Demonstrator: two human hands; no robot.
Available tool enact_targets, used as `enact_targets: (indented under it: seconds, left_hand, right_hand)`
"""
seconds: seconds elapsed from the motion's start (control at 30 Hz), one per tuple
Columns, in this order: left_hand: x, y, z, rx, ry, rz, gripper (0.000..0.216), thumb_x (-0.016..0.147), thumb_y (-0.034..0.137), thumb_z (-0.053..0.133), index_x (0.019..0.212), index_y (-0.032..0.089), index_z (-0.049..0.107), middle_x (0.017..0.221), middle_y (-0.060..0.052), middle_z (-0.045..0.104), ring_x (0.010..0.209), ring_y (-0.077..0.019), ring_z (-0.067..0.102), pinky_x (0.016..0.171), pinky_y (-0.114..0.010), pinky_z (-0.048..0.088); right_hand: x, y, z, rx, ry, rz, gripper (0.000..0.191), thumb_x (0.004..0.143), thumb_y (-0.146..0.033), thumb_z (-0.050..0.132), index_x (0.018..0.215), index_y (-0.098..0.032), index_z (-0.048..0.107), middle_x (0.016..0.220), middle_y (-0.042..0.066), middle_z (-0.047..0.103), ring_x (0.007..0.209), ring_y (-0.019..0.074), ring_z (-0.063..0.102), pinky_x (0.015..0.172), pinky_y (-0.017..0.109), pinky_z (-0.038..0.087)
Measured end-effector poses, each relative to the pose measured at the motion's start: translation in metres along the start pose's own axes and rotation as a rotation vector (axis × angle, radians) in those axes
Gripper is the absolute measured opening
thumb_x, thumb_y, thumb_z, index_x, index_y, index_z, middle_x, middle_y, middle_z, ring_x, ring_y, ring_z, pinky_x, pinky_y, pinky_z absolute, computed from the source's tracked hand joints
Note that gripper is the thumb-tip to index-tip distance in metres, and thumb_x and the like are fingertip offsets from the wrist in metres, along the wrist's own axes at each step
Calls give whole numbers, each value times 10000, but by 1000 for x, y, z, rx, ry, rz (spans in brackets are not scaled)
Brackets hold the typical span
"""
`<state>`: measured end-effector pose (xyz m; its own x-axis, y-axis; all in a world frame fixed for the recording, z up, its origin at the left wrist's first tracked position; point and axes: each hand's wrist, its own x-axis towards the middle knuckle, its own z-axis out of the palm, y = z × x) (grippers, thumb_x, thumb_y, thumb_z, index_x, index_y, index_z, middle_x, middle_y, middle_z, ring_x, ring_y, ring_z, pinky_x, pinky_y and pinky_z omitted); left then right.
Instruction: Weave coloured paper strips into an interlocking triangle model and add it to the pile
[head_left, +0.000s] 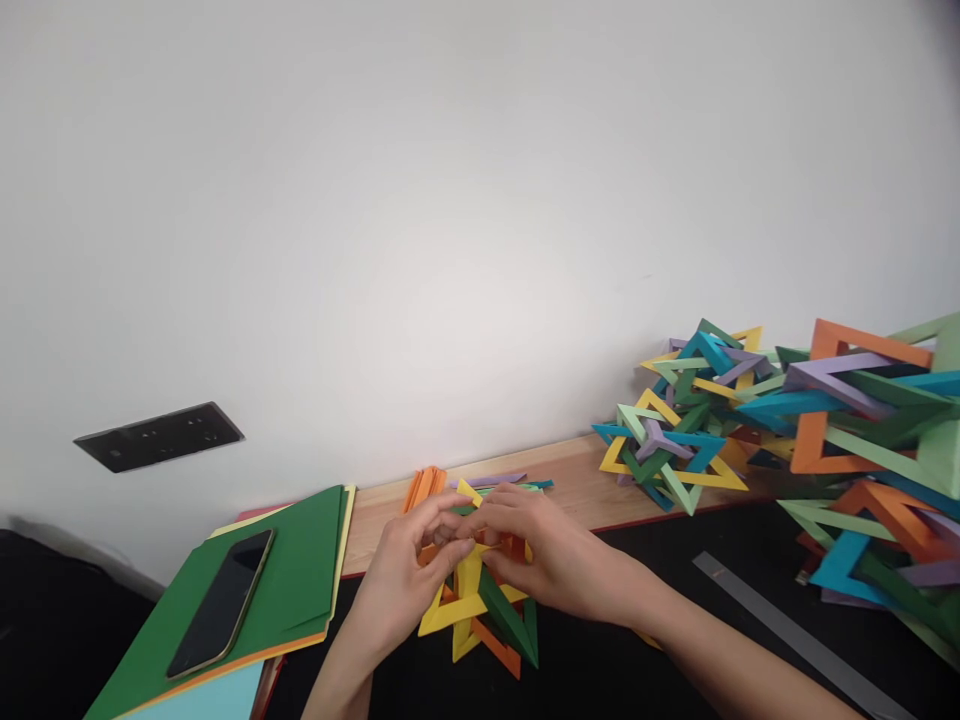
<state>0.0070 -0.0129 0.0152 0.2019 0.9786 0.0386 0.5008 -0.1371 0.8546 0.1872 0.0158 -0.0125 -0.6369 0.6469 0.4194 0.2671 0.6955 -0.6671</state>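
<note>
From where the head view looks down, I see the left hand (397,570) and the right hand (551,560) meeting over a paper star (466,607) of yellow, green and orange folded bars, low and central, above the black surface (600,675). The left thumb and fingers pinch its upper part; the right fingers curl onto the same part from the other side, though their exact contact is hidden behind the knuckles

The risk, I'd judge, lies in that pinch: pressing too hard could crease a narrow bar, and pulling at one point might work a neighbouring joint loose, since the lower points hang without support. With the fingers covering the top, a misaligned bar could go unnoticed

Behind the hands, orange strips (424,488) lie close enough that a knuckle could scatter them. The phone (223,600) on the green paper (300,570) and the multicoloured star (656,443) look safely apart
</note>
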Motion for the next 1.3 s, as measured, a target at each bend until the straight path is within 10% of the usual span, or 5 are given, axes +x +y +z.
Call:
enact_targets:
  seconds: [0.93,1.3]
  left_hand:
    - [-2,-4,-2,-81,8,-74,364,743,195,634,1105,178,591,830,-33,725,786,-211,655,727,-300,492]
    - [-1,0,0,-95,69,-112,357,689,220,676,1038,162,630,681,10,667,666,-182,621,635,-272,493]
  right_hand:
    - [2,3,7,77,64,76,122,757,-68,582,801,-181,572,773,10,622,745,146,560,680,242,406]
    - [2,1,4,78,27,8,312,802,-56,537,1026,-249,635,801,-5,616,757,143,552,712,250,397]
